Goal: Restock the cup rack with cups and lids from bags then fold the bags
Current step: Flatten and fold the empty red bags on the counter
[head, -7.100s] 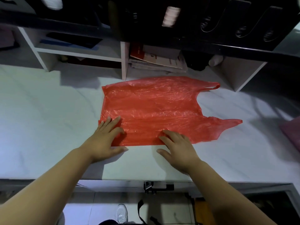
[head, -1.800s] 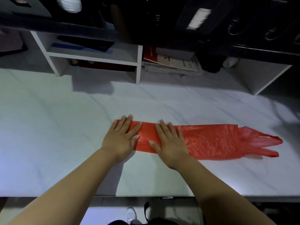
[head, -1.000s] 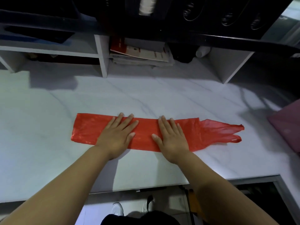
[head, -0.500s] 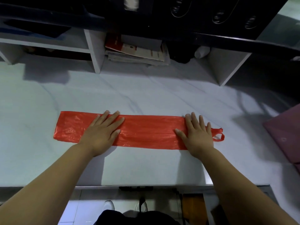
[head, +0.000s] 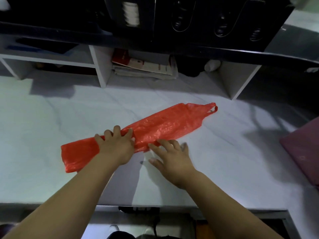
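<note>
Starting at the lower left of the frame, the red bag point(head: 164, 125) lies on the counter point(head: 43, 126) folded into a narrow strip. Its long axis runs diagonally from the closed end at lower left up to the handle loops point(head: 211, 109) at upper right.

The left hand point(head: 115, 149) rests on the strip a little left of its middle, with the fingers bent at the far edge. We cannot tell whether they hook the plastic or only press it.

Just to the right, the right hand point(head: 172, 159) is spread flat and blurred, its fingertips touching the strip's near edge. The handle end lies up and to the right of it, so we judge this hand better placed for folding that end over.

We can read no writing: the stacked papers point(head: 146, 68) in the shelf behind have red covers, but their print is too small. A pink object point(head: 303, 149) sits at the right edge.
</note>
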### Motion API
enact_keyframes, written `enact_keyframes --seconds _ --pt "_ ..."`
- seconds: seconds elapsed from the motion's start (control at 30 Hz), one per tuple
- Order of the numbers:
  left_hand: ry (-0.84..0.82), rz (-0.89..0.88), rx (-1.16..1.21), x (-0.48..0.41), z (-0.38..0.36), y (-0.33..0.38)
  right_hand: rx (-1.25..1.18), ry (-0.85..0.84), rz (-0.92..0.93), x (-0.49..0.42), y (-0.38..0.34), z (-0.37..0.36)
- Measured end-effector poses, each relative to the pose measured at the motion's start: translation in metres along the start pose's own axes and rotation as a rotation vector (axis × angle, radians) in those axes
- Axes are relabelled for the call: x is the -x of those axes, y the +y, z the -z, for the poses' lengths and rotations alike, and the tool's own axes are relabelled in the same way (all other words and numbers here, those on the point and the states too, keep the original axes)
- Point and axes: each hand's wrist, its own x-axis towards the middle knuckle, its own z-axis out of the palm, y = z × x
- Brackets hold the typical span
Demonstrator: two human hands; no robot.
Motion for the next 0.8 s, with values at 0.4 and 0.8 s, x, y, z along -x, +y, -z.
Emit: enact_keyframes --seconds 0.4,0.8 --pt "-0.037 -0.239 0.081 0.017 0.002 -0.009 0.027 0.114 -0.124 -0.001 0.029 0.010" --pt "0.250 -0.677 0.107 0.046 -0.030 -0.043 0.038 -0.104 0.047 0.057 0.013 -0.010"
